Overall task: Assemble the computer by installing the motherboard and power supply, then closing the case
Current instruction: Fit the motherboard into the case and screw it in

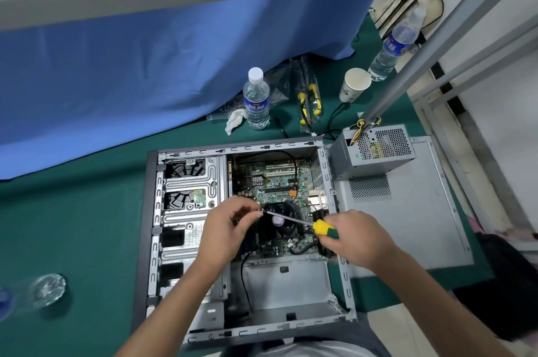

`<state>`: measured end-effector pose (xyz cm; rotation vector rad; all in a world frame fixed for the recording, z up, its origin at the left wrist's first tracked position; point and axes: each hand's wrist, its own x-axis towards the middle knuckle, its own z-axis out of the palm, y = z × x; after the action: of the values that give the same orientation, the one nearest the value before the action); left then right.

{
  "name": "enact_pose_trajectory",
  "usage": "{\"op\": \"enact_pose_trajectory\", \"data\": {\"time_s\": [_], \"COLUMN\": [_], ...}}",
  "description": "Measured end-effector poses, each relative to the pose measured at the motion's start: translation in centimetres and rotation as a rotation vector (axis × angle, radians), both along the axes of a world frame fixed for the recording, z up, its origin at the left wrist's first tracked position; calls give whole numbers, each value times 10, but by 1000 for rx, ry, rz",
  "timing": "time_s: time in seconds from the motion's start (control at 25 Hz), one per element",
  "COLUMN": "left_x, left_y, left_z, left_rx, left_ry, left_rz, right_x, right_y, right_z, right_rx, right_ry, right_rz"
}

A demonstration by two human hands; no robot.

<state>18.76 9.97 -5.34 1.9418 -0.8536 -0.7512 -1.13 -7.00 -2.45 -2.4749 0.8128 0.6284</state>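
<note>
Grey steel case lies open on green cloth, motherboard seated inside. Right hand grips the yellow-green screwdriver; left hand pinches its tip above the black fan. Power supply sits outside, touching the case's right wall, on the side panel. Bare floor shows in the near bay.
</note>
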Motion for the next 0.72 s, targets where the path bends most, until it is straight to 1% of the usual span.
{"op": "enact_pose_trajectory", "data": {"time_s": [0.12,0.2,0.32,0.4,0.48,0.6,0.72], "left_x": [1,-1,-5,-6,-5,-10,-17], "left_y": [2,4,5,5,5,4,6], "left_z": [2,3,4,4,2,-1,-5], "left_rx": [-3,-9,25,64,107,164,233], "left_ry": [-209,-305,-401,-414,-399,-344,-325], "left_rz": [-129,-198,-266,-270,-256,-220,-198], "right_x": [-1,-1,-1,1,1,1,1], "right_y": [-2,-3,-5,-6,-7,-18,-30], "right_z": [1,2,8,14,22,35,46], "right_rx": [41,53,45,74,215,510,739], "right_ry": [28,46,71,62,14,-36,-131], "right_rz": [37,63,101,105,34,-142,-320]}}
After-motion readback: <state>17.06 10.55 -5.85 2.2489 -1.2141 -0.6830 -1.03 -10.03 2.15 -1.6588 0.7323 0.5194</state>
